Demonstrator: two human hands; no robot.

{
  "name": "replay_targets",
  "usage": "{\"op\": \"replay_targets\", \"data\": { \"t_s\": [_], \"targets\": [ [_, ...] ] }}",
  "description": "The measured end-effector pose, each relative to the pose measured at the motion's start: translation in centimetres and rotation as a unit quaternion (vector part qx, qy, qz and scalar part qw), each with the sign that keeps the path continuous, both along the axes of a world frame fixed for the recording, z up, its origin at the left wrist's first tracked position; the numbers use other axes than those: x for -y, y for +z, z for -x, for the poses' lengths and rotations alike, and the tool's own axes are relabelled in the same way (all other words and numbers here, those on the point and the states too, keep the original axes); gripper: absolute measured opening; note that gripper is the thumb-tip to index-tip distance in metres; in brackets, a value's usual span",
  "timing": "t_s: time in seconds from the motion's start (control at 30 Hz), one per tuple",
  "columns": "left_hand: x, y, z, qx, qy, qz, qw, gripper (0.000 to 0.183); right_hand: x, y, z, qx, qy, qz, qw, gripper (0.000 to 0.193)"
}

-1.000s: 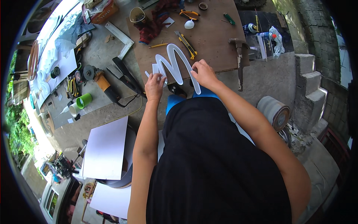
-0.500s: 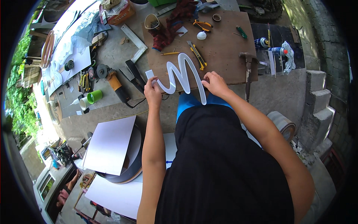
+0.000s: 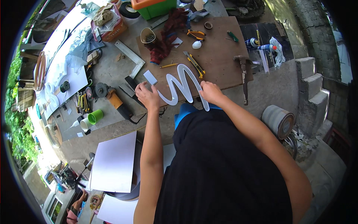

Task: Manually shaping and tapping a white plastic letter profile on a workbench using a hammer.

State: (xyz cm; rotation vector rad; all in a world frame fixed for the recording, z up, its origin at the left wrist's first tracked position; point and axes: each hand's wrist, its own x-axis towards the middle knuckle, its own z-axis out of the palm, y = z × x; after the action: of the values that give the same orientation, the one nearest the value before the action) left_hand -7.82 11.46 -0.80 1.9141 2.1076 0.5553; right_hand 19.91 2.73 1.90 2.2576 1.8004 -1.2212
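Observation:
A white zigzag letter shape (image 3: 181, 83), like a wide M, lies on the near edge of a brown wooden board (image 3: 218, 56). My left hand (image 3: 147, 96) grips its left end, fingers curled over the tip. My right hand (image 3: 210, 92) holds its right leg near the board's front edge. A small white rectangular piece (image 3: 150, 77) lies just beyond my left hand. A yellow utility knife (image 3: 194, 63) and a yellow pencil (image 3: 168, 65) rest on the board behind the shape.
On the board lie a dark red rag (image 3: 166, 35), pliers (image 3: 195, 34) and a hammer (image 3: 244, 72). A metal square (image 3: 129, 56), an angle grinder (image 3: 112, 98) and a green cup (image 3: 95, 117) sit on the concrete to the left. White sheets (image 3: 113, 162) lie near left; a tape roll (image 3: 278, 120) sits right.
The view has shifted, so the board and shape sit lower in frame. Both hands stay on the white shape, which has tilted slightly, its right leg drawn toward me.

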Motion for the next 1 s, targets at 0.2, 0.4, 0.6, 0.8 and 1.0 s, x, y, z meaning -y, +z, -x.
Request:
{"op": "replay_targets", "data": {
  "t_s": [0.2,0.4,0.6,0.8,1.0],
  "targets": [
    [8.3,-0.5,0.3,0.128,-0.026,0.122,0.984,0.047,0.1,-0.6,0.8,0.012,-0.032,-0.032,0.999,0.016],
    [10.0,-0.2,0.2,0.305,0.089,0.250,0.915,0.065,1.1,1.6,0.9,0.036,-0.054,-0.075,0.995,0.016],
    [6.8,3.5,-2.8,0.428,-0.015,0.272,0.862,0.047,3.1,5.8,-1.7,-0.012,-0.146,-0.176,0.973,0.016],
    [1.3,10.0,-10.3,0.449,-0.225,0.249,0.828,0.038,5.6,7.9,-6.3,-0.060,-0.365,-0.217,0.903,0.011],
    [-4.2,8.1,-15.8,0.364,-0.256,0.204,0.872,0.048,5.8,7.9,-11.9,-0.062,-0.453,-0.227,0.860,0.009]
  ]
}}
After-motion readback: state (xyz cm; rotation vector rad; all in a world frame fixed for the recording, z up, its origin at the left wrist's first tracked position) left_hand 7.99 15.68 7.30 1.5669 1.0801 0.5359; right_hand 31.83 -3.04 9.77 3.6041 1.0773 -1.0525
